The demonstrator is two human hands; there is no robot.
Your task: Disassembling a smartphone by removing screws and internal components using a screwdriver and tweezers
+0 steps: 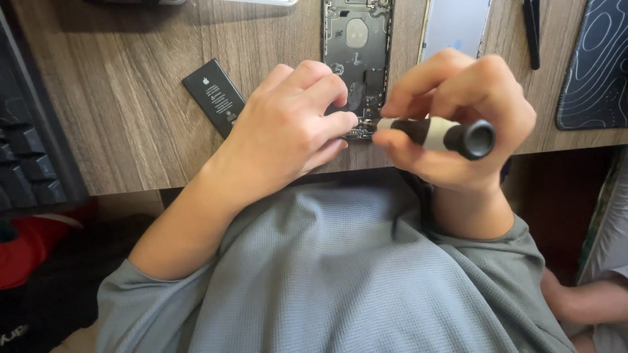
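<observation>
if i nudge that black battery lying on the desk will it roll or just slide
The black battery is a flat rectangular slab lying on the wooden desk, so it would probably slide, not roll. It looks thin and likely light, and probably should not be bent.

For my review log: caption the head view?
Right hand turns screwdriver into opened phone; left hand steadies it.

Brown wood-grain worktop (131, 117). Opened dark metal phone housing (357, 46), far centre; left hand (288, 134) resting on its near end. Right hand (458, 111), grip closed around black-and-cream screwdriver (438, 134). Flat black rectangular battery (216, 95), left of housing.
</observation>
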